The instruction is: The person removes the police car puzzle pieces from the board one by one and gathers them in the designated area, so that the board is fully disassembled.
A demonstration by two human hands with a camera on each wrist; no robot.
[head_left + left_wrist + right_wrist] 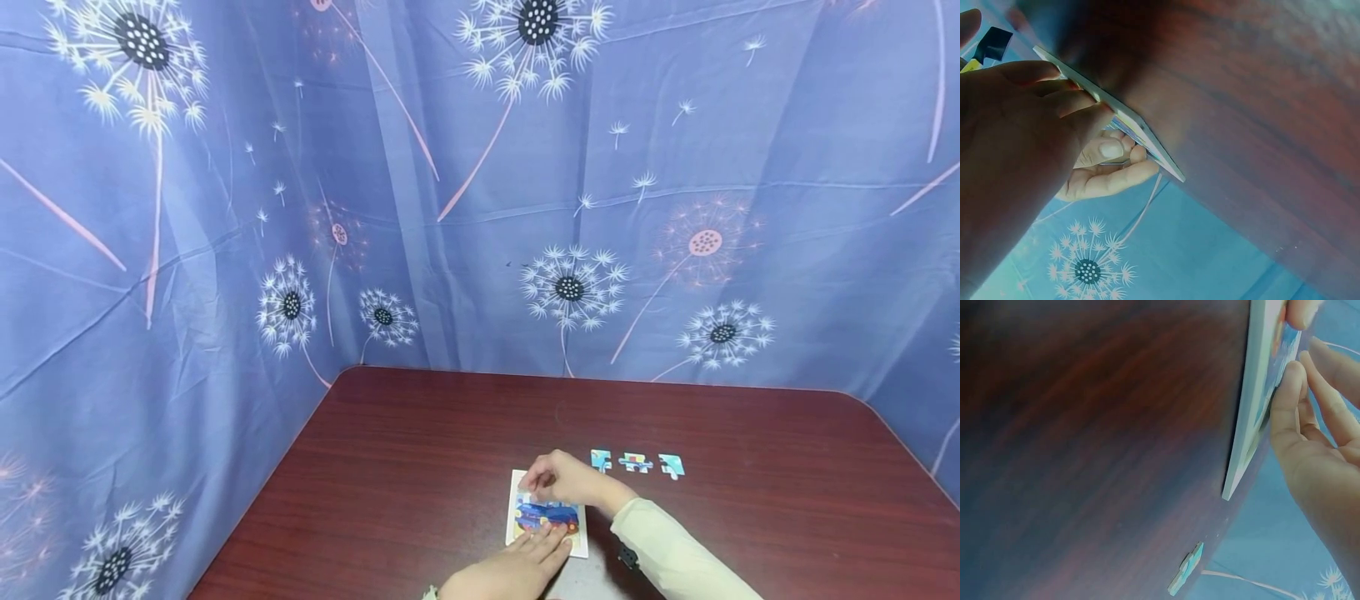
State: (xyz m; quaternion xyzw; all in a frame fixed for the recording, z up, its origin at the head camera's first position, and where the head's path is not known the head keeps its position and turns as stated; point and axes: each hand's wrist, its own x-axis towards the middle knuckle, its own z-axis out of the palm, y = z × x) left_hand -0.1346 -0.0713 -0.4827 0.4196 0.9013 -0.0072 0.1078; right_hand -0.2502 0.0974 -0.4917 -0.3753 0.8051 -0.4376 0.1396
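Observation:
A small white-framed jigsaw puzzle (551, 514) with a blue vehicle picture lies on the table. My left hand (519, 568) rests on its near part, fingers stretched out over the picture. Over the puzzle's far left part, my right hand (573, 483) pinches a puzzle piece (1114, 163), whose thin edge shows between thumb and fingers in the left wrist view. Most of that piece is hidden by the fingers. The right wrist view shows the right fingertips right at the picture surface, close to a left fingertip (1302, 311).
Three loose puzzle pieces lie in a row right of the puzzle: a left one (601, 459), a middle one (636, 462) and a right one (672, 465). The dark red wooden table (405, 450) ends at a blue dandelion-print curtain (465, 292) behind and left.

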